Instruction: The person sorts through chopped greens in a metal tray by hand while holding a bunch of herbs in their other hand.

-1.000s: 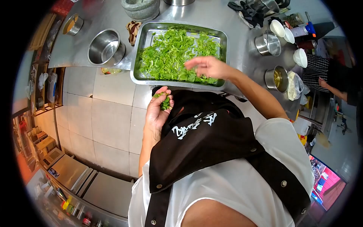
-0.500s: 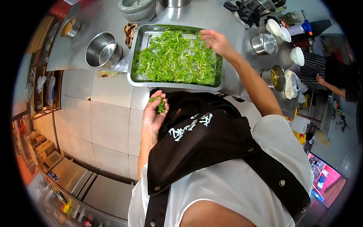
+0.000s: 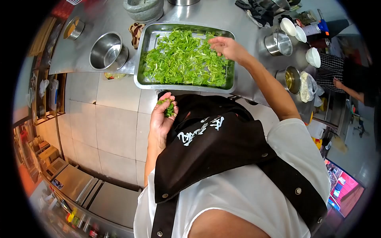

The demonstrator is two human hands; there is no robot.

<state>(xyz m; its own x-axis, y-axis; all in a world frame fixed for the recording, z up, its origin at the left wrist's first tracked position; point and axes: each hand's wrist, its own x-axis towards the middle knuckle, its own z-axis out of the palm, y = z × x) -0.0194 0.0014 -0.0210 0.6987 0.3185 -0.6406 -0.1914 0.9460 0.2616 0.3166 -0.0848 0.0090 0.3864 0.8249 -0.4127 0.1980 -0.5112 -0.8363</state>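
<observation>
Evidently, the left hand [image 3: 160,116] is clamped around a clump of greens [image 3: 170,110] just off the tray's [image 3: 180,88] near edge; the right hand [image 3: 229,48] hovers over spread greens [image 3: 180,59] by its far right corner, pinch unclear. Light fingertips would avoid bruising.

Vivid green herbs [image 3: 182,61] at twelve o'clock, brown-and-cream blotched cloth [image 3: 136,34] at eleven, white lettering [image 3: 193,135] across the black apron [image 3: 210,154]!

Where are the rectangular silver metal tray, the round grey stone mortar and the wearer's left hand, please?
Rectangular silver metal tray [image 3: 184,89], head view, near rim.
Round grey stone mortar [image 3: 145,16], head view, outer wall.
Left hand [image 3: 160,114], head view, middle.
</observation>
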